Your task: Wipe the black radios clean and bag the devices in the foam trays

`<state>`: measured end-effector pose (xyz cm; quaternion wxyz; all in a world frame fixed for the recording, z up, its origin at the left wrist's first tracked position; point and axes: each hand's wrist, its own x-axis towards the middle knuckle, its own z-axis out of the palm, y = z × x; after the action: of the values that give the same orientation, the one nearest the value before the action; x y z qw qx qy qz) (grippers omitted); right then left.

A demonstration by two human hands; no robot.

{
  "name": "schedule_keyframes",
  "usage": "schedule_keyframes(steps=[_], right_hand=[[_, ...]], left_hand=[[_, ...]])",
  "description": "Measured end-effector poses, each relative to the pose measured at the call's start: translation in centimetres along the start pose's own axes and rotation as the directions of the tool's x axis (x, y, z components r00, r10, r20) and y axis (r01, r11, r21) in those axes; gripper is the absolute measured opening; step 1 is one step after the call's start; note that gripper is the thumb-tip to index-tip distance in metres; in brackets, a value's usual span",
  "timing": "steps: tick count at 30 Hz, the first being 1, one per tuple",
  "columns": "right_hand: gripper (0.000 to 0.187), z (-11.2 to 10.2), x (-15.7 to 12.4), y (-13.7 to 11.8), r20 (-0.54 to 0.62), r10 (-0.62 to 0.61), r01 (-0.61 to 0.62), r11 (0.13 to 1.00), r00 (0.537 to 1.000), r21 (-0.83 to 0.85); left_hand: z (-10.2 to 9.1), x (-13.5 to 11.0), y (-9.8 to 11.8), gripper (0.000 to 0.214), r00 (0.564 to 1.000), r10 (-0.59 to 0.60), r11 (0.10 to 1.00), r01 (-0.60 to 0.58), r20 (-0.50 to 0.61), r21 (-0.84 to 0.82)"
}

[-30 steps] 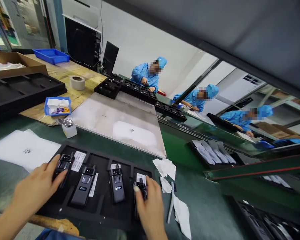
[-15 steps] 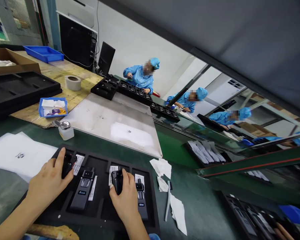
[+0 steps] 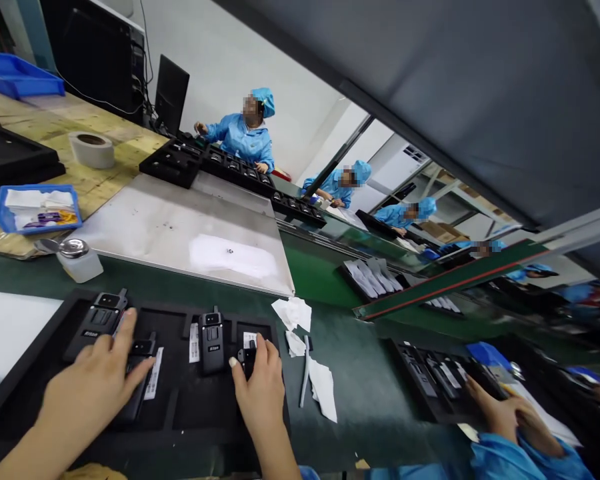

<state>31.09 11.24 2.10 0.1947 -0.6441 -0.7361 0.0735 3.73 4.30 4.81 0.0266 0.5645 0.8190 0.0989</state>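
Observation:
A black foam tray (image 3: 190, 400) lies before me with several black walkie-talkies marked "Riton" in its slots. My left hand (image 3: 87, 387) covers the body of the second walkie-talkie (image 3: 143, 347), its thumb and index finger around the upper part. Left of it, another walkie-talkie (image 3: 97, 317) lies slanted in the end slot. A third walkie-talkie (image 3: 213, 343) lies face up, untouched, beside a white barcode label (image 3: 195, 343). At the right end, my right hand (image 3: 263, 383) has thumb and fingers around a walkie-talkie (image 3: 249, 359), mostly hidden beneath it.
White paper scraps (image 3: 323, 390) and a thin grey strip (image 3: 305, 373) lie right of the tray. Behind stand a dispenser bottle (image 3: 80, 260), a blue box (image 3: 37, 210) and a tape roll (image 3: 93, 150). A co-worker's hands (image 3: 500, 407) work at another tray (image 3: 420, 393).
My left hand has moved from the leftmost walkie-talkie to the second. My right hand has left the third and is now on the rightmost. The view has swung right.

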Motion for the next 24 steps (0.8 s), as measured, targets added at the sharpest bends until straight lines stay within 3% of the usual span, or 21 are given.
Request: schedule_keyframes(steps=[3,7,11,14,17,21,24], right_hand=[[0.056,0.1,-1.4,1.9,0.061,0.015,-0.012,0.999,0.998,-0.048],[0.057,0.5,-1.5,2.3,0.082,0.015,-0.012,0.999,0.996,-0.032],[0.063,0.1,-0.6,2.9,0.028,0.009,-0.011,0.997,1.0,0.073],[0.065,-0.2,0.6,3.5,-0.08,0.012,-0.001,0.99,0.997,0.142],[0.065,-0.3,2.3,3.5,-0.107,-0.004,0.019,0.99,0.994,0.14],[0.048,-0.8,3.7,2.2,-0.108,-0.094,0.099,0.994,0.99,0.038],[0.031,-1.3,3.6,-0.7,-0.07,-0.204,0.208,0.977,0.977,0.049]], left_hand=[[1.6,-0.4,2.0,0.077,0.994,0.072,0.974,-0.086,0.076,0.209],[2.1,0.4,2.6,0.077,0.995,0.046,0.985,-0.059,0.085,0.164],[0.6,1.0,2.1,0.082,0.998,-0.042,0.996,0.038,0.04,0.086],[-0.9,1.8,2.2,0.085,0.996,-0.082,0.994,0.085,-0.044,0.065],[-2.6,3.0,2.5,0.086,0.987,-0.099,0.995,0.102,-0.129,0.013],[-4.1,3.3,1.3,0.086,0.971,-0.175,0.972,0.144,-0.163,-0.187],[-4.1,2.1,-0.6,0.088,0.958,-0.197,0.94,0.124,-0.21,-0.317]])
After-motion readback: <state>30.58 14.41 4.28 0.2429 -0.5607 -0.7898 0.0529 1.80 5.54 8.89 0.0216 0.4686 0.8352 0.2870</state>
